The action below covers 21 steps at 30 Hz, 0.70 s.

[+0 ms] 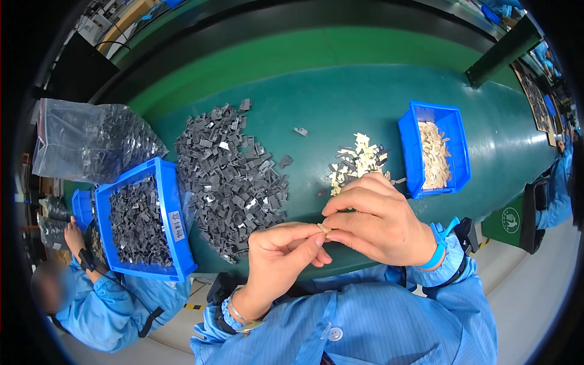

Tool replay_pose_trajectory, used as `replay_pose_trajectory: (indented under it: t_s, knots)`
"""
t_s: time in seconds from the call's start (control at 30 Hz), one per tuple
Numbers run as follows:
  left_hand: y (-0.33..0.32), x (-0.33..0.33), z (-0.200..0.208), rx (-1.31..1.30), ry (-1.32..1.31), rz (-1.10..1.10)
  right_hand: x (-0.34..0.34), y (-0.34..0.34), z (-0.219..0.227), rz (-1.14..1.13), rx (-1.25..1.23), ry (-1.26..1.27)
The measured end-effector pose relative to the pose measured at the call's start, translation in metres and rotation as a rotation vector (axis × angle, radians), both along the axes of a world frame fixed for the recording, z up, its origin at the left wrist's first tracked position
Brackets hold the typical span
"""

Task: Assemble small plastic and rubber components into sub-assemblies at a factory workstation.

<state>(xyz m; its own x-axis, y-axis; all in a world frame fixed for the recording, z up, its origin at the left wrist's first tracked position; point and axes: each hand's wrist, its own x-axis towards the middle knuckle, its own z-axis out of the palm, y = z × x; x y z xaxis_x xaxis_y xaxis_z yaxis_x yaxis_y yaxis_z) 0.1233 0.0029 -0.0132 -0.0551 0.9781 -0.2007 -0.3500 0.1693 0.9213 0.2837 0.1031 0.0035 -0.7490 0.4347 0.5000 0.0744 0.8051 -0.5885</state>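
My left hand (283, 255) and my right hand (380, 222) meet over the near edge of the green table. Between their fingertips is a small cream-coloured piece (324, 229), pinched from both sides; the fingers cover most of it. Just beyond my right hand lies a small heap of cream and dark pieces (363, 156). To the left of my hands spreads a large pile of dark grey plastic parts (228, 176). At the right, a blue bin (413, 149) holds more cream pieces (433, 158).
A larger blue bin (177, 234) full of dark parts stands at the left, before a clear plastic bag (91, 140) of dark parts. A co-worker (103, 304) sits at far left. A dark green post (505, 52) rises at the back right. One loose grey part (300, 131) lies mid-table.
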Motion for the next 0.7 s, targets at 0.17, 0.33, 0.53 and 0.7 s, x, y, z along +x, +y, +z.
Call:
replay_pose_trajectory:
  t_s: [0.17, 0.33, 0.53, 0.7]
  knots:
    - [-0.001, 0.0, 0.003, 0.098, 0.243, -0.023, -0.001, -0.003, -0.001, 0.03, -0.008, -0.005]
    - [-0.001, 0.001, 0.006, 0.149, 0.327, -0.042, -0.001, -0.003, -0.003, 0.052, -0.073, -0.006]
    - [-0.003, -0.001, 0.004, 0.024, 0.045, 0.085, 0.006, -0.009, -0.008, -0.072, -1.091, 0.235]
    - [-0.001, 0.004, 0.007, 0.029, 0.067, 0.107, -0.003, -0.02, -0.011, 0.014, -1.316, 0.266]
